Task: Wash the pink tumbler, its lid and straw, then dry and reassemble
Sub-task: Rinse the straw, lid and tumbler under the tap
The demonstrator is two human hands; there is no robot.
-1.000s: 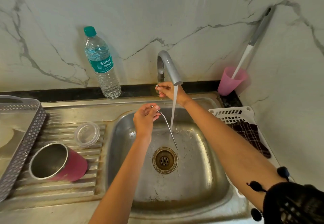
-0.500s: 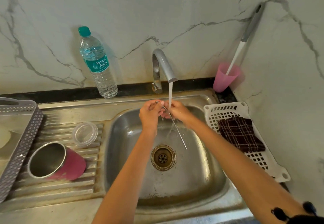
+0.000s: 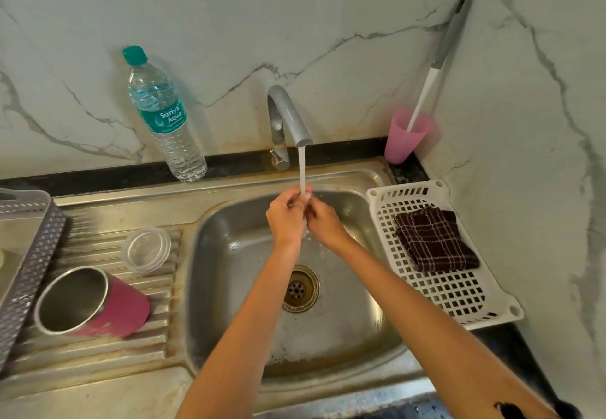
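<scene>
The pink tumbler (image 3: 124, 310) lies on its side on the draining board at the left, with its steel mouth towards me. Just behind it the clear lid (image 3: 146, 249) lies flat. Over the sink basin (image 3: 229, 287), my left hand (image 3: 285, 218) and my right hand (image 3: 323, 221) meet, fingers pinched together, under the water that runs from the tap (image 3: 288, 116). The metal straw is hidden between my fingers and the stream, so none of it shows clearly.
A white slotted basket (image 3: 459, 294) with a folded dark checked cloth (image 3: 433, 241) sits right of the sink. A water bottle (image 3: 167, 123) stands at the back left, and a pink cup (image 3: 405, 139) holding a brush in the back corner. A grey basket (image 3: 29, 261) is at far left.
My right hand came off the tap handle and joined my left hand under the stream. The straw, which stuck out below my hands, is now hidden between them.
</scene>
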